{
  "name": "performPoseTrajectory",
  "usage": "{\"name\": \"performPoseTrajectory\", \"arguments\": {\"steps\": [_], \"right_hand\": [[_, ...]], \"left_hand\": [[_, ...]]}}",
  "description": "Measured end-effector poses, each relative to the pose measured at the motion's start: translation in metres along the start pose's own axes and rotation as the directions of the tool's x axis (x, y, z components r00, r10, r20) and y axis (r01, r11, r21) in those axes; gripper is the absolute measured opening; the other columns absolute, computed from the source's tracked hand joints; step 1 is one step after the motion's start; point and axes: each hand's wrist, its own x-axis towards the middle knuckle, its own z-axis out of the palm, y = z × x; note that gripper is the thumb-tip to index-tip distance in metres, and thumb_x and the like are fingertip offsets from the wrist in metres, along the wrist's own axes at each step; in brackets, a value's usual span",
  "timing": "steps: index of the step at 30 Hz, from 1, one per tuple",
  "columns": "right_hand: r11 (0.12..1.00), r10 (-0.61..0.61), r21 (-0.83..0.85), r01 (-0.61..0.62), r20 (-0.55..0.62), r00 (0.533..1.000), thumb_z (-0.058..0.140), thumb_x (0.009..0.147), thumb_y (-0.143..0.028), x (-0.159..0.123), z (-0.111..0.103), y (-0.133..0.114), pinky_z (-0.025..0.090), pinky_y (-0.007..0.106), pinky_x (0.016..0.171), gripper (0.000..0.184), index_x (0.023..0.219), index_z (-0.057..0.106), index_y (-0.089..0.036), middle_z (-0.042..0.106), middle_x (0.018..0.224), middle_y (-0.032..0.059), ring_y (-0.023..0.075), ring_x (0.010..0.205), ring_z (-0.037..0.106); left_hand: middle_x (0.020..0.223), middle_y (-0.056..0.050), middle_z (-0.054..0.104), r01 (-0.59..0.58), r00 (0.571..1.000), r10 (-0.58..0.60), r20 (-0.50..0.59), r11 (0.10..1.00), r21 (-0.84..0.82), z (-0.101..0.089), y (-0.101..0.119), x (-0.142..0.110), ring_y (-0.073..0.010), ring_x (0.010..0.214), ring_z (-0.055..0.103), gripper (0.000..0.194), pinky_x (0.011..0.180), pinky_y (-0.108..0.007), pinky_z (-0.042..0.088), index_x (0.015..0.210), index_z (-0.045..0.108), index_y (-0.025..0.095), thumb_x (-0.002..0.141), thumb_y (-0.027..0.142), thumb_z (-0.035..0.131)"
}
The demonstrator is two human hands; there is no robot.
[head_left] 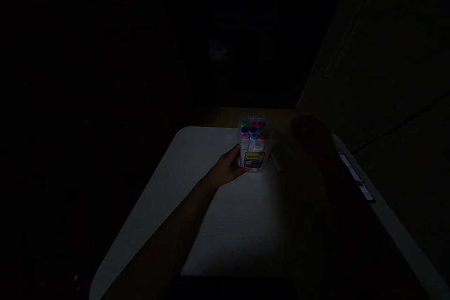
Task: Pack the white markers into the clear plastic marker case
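Note:
The scene is very dark, lit only near the middle. A clear plastic box of markers (253, 145) with coloured caps and a yellow label stands on a white table (197, 187). My left hand (230, 165) grips the box's left side with fingers wrapped round it. My right hand (309, 133) hovers just right of the box in deep shadow; its fingers are too dark to make out. A pale marker (278, 161) lies on the table beside the box, between it and my right hand.
A phone (355, 176) with a lit edge lies at the table's right rim. A wall rises on the right. Beyond the table's far edge a brown surface (225, 116) shows; everything else is black.

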Motion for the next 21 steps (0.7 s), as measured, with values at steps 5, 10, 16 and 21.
{"name": "performPoseTrajectory", "arguments": {"steps": [5, 10, 16, 21], "right_hand": [[0.977, -0.195, 0.086, 0.194, 0.009, 0.981, 0.05, 0.086, -0.026, 0.0, -0.01, -0.027, 0.047, 0.035, 0.086, 0.02, 0.099, 0.063, -0.017, 0.064, 0.101, 0.0072, 0.0186, 0.099, 0.057], [0.971, -0.238, 0.043, 0.234, 0.158, 0.958, 0.046, 0.088, -0.028, -0.003, -0.006, -0.042, 0.045, 0.039, 0.085, 0.024, 0.095, 0.066, -0.018, 0.067, 0.098, 0.0086, 0.0216, 0.095, 0.057], [0.986, -0.164, 0.014, 0.164, 0.123, 0.979, 0.048, 0.087, -0.037, -0.004, 0.0, -0.042, 0.04, 0.046, 0.087, 0.026, 0.094, 0.069, -0.022, 0.068, 0.093, 0.0072, 0.0249, 0.097, 0.055], [0.984, -0.112, 0.134, 0.114, -0.018, 0.994, 0.057, 0.082, -0.036, -0.003, 0.003, -0.039, 0.046, 0.037, 0.081, 0.021, 0.092, 0.069, -0.022, 0.069, 0.089, 0.0039, 0.0197, 0.088, 0.059]], "left_hand": [[0.117, -0.012, 0.062, -0.006, 1.0, 0.006, -0.002, 1.0, 0.012, 0.0, -0.001, 0.0, -0.0241, 0.103, 0.062, 0.058, 0.088, -0.033, 0.05, 0.124, 0.043, 0.015, 0.077, 0.043, 0.064], [0.116, -0.011, 0.062, -0.004, 1.0, 0.004, 0.001, 1.0, 0.004, 0.001, 0.002, 0.001, -0.0238, 0.103, 0.062, 0.057, 0.089, -0.034, 0.05, 0.124, 0.043, 0.016, 0.078, 0.042, 0.063], [0.115, -0.011, 0.063, -0.02, 1.0, 0.02, -0.008, 1.0, 0.003, 0.002, 0.001, 0.001, -0.0235, 0.102, 0.062, 0.059, 0.087, -0.034, 0.051, 0.125, 0.042, 0.017, 0.077, 0.042, 0.065], [0.115, -0.011, 0.063, -0.023, 1.0, 0.023, -0.009, 1.0, 0.02, 0.002, -0.001, 0.001, -0.0233, 0.102, 0.062, 0.057, 0.088, -0.033, 0.051, 0.124, 0.044, 0.016, 0.077, 0.042, 0.064]]}}
